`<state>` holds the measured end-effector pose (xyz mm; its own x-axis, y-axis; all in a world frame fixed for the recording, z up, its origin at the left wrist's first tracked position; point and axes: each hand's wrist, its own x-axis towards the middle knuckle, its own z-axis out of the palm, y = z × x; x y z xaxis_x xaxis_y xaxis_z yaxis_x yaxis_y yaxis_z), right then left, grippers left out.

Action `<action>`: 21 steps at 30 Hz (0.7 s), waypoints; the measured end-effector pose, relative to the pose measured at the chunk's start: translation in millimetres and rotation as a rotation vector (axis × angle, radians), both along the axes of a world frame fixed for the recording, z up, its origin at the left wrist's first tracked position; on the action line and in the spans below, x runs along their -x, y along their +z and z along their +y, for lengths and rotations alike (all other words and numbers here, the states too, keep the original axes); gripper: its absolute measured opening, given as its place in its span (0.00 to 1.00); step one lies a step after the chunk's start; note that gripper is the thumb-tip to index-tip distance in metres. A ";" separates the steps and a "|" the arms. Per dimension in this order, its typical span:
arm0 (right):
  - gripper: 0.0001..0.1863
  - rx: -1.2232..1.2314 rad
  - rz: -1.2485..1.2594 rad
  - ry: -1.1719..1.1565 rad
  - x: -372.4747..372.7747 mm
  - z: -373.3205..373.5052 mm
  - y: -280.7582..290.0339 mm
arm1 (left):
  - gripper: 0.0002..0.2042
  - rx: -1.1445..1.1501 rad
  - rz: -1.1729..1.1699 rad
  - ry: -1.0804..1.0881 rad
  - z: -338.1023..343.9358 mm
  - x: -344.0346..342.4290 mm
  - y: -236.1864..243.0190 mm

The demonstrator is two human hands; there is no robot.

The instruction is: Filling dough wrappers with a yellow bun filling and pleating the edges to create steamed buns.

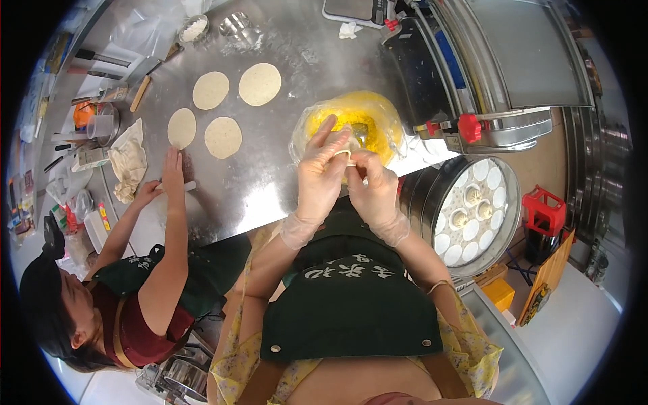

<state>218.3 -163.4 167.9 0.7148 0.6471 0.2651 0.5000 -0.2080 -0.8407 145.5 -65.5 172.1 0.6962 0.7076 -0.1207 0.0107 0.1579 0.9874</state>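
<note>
My left hand [319,181] and my right hand [373,194], both in clear gloves, pinch a small pale piece of dough [346,154] between their fingertips. They are above a bowl of yellow filling [381,128] wrapped in clear plastic, with a metal utensil [362,129] in it, partly hidden by my fingers. At right, a round metal steamer tray [464,228] holds several white paper rounds, some with pleated buns on them.
On the steel table [256,189] lie several flat dough rounds [260,84]. A co-worker [162,283] at left holds a thin roller near them. A cloth [128,155] lies left, a roller machine [493,61] stands back right, and a red crate [543,209] sits at right.
</note>
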 end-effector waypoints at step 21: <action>0.08 -0.088 0.948 0.024 -8.4 -9.5 33.9 | 0.26 0.715 -0.420 0.076 -9.5 -8.4 -25.7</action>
<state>226.7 -173.0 201.8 0.6442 0.6695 -0.3698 -0.3948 -0.1231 -0.9105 154.0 -75.0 146.3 0.7369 0.6060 -0.2998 -0.3727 0.7340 0.5677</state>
